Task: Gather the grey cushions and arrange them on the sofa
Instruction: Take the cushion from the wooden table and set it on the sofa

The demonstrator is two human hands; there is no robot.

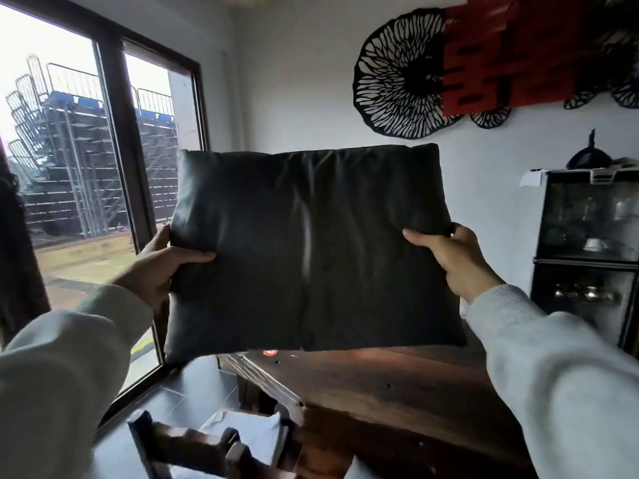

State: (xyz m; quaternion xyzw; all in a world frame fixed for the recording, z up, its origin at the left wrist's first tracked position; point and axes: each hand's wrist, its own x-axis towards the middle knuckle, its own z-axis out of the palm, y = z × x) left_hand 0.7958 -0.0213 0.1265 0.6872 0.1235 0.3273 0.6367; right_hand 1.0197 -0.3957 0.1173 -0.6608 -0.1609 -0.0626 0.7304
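Observation:
A dark grey rectangular cushion point(311, 250) is held upright in the air in front of me, at chest height, facing the camera. My left hand point(166, 262) grips its left edge, thumb across the front. On the right edge, my right hand point(449, 257) holds it the same way. Both arms wear pale sleeves. A seam runs down the cushion's middle. No sofa seat is plainly visible; the cushion hides what lies behind it.
Below the cushion stands dark wooden furniture point(397, 402) with a carved arm point(193, 444) at the bottom left. A large window point(103, 167) fills the left wall. A black glass cabinet point(587, 250) stands at right, under black and red wall ornaments point(449, 70).

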